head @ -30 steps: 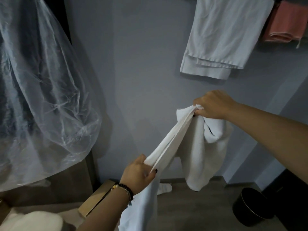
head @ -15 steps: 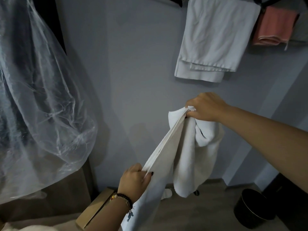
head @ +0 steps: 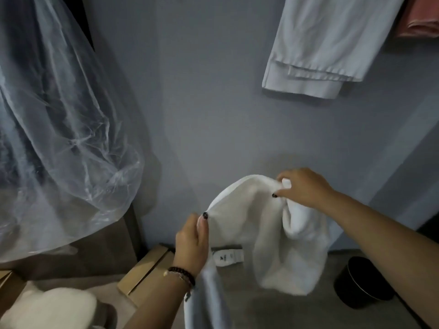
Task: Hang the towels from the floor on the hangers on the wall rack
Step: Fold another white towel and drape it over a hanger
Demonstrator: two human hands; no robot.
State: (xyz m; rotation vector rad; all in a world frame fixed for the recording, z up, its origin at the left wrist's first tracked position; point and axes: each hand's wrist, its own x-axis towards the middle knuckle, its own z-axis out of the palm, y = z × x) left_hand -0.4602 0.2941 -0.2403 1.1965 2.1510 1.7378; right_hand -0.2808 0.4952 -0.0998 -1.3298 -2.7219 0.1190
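towel (head: 249, 224) held in mid-air before the wall, below the hung towel (head: 332, 43) | left hand (head: 192, 243) pinches one edge, right hand (head: 306, 188) grips the other | change: hands now closer, edge slack not taut | meaning: likely folding it for a hanger

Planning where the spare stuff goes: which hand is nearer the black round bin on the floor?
Right. The right hand grips the white towel above and left of the black bin; the left hand pinches the towel's other edge, farther left.

Pink towel (head: 420, 17) and hung white towel (head: 332, 41) cut off at the top edge
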